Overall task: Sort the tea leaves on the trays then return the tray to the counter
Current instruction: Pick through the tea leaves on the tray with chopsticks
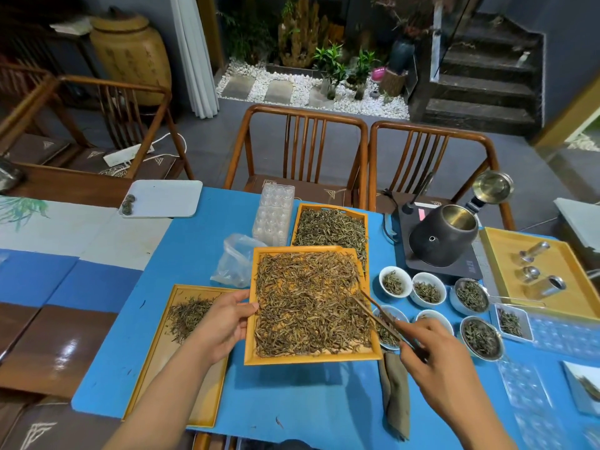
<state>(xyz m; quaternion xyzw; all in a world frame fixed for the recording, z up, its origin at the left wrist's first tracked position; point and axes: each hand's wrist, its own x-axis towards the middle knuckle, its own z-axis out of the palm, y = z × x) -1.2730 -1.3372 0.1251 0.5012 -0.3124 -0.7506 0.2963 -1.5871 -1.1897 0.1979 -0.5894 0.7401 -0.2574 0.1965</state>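
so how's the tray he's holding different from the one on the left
The held tray is gripped by the left hand and covered edge to edge with tea leaves; the left tray lies flat on the blue cloth with only a small pile. The held tray looks deeper orange, the left tray paler. Both are rectangular with raised rims.

The table is covered by a matt blue cloth point(181, 271). At its centre a smooth, matt orange tray point(311, 358) is heaped with dry, wiry tea leaves point(308, 303). A crinkled clear plastic bag point(235, 259) is seen beside it. Toward the right edge, glossy white porcelain cups point(427, 289), a dull dark metal kettle point(441, 237) and shiny metal canisters point(548, 285) are found. Polished wooden chairs point(298, 144) are set behind the far edge.
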